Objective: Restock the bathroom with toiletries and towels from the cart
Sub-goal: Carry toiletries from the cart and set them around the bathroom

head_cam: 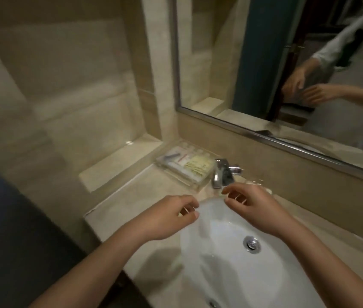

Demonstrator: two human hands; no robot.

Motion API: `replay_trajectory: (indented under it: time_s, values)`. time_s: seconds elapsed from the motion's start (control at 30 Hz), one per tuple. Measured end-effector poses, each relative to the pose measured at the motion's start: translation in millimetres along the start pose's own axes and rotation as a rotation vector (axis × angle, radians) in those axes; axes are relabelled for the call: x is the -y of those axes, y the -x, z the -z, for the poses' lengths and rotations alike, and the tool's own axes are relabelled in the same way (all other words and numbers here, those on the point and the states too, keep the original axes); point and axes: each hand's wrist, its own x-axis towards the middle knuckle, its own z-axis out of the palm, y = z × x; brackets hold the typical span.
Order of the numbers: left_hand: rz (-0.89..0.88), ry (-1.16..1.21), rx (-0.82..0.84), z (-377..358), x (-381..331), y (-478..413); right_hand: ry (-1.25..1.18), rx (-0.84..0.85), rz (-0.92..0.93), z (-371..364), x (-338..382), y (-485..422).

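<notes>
Toiletries (195,167): flat sachets and small packets lay in the tray; judged light, crinkly, slippery; best pinched by an edge
Tray (182,177): clear, stiff, likely brittle; stood at the worktop's (131,203) back edge, just beside the faucet (220,174)
Left hand (171,216): hovered over the sink's (220,274) left rim; grip slack, fingers curled on nothing
Right hand (251,207): near the faucet; grip also slack, empty
Towels: 0 showed
</notes>
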Motion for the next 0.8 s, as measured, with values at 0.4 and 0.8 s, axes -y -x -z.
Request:
replay_trajectory:
  time_s: [0.4,0.8]
  values:
    - [0.552,-0.009,-0.192,38.1,64.9,251.1,0.05,0.428,0.508,-116.7,180.7,-1.9]
    - [0.929,0.101,-0.79,11.8,92.3,578.3,0.159,0.76,1.088,-278.8,452.1,134.6]
